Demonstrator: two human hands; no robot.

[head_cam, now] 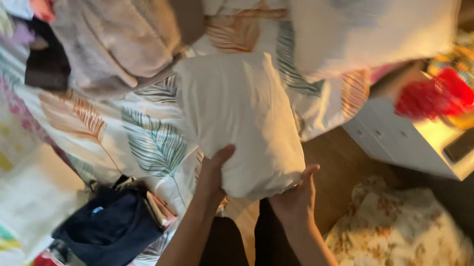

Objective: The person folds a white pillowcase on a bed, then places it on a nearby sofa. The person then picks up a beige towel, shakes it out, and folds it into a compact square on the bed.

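Leaf-printed bedsheet [141, 130] covers the bed; at six o'clock I see my left hand [212, 170] and right hand [298, 198], fingers gripping the plain white pillow [239, 120] from both sides.

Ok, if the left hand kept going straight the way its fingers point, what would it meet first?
The left hand already presses the white pillow, fingers pointing up along its side. Going on, it would likely slide along the pillow, then reach the leaf-print sheet behind it, though depth is unclear.
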